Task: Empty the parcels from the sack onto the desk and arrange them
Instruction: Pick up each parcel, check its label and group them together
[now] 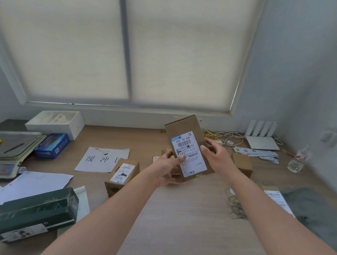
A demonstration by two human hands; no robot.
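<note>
Holding a cardboard box (184,126) upright w/ both hands, just above the desk (187,214), label facing cam. Left hand (169,171) fingers curl round the lower left edge, thumb on the label. Right hand (214,154) fingers clamp the right side. Prob light, stiff, not slippery. Best gripped by the side walls, no squeezing. Smaller box (121,174) sits on the desk nearby.

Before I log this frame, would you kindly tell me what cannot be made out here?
Head view:
1. Fine print on the held parcel: too small, partly under the thumb of the left hand.
2. Brown box behind the right hand: partly hidden by it.
3. Labelled parcel at lower right: label blurred, unreadable.
4. Grey fabric: cut off by the right edge; possibly the sack.
</note>
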